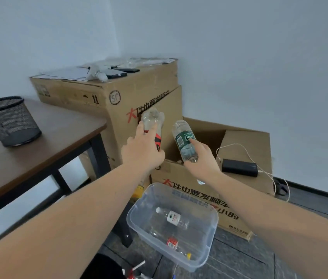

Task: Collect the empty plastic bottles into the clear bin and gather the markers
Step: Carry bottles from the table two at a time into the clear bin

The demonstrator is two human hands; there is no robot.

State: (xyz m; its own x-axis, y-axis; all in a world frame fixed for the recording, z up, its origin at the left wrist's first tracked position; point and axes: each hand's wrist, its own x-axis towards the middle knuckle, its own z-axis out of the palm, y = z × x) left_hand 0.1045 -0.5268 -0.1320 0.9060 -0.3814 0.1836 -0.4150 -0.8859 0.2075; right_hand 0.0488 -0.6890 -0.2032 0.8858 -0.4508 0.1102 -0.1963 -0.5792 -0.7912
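Head view: left hand curled round red-labelled bottle, right hand gripping green-labelled bottle, both raised over open cardboard box. Below the grips, clear bin holding two bottles.

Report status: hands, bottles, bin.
Left hand grips red-label bottle; right hand grips green-label bottle. Both above open cardboard box. Clear bin below holds two bottles. Path unobstructed.
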